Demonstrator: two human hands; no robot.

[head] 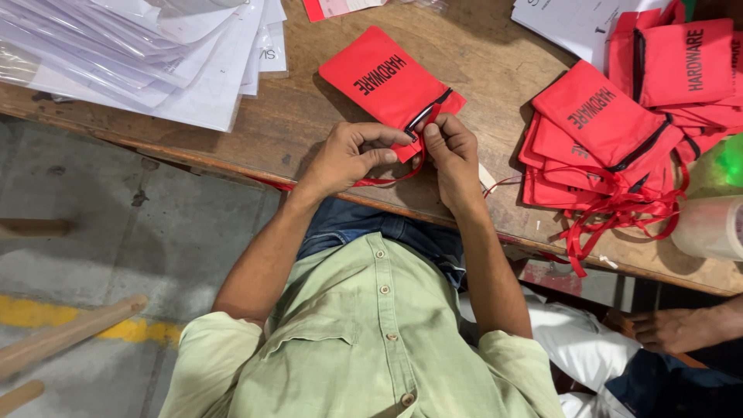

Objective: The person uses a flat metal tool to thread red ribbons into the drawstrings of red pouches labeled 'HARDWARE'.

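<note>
Mid-frame: both hands' fingers (396, 139) pinched shut on pouch (387, 81) zipper end; finished pile (611, 139) at right, ribbon (387, 179) loose.

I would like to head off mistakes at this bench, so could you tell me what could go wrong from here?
1. Both the left hand and right hand pinch at the zipper end of the red pouch; a hard pull might tear the thin red ribbon.
2. The loose ribbons of the pouch pile hang over the table edge and could snag, possibly dragging pouches off.
</note>
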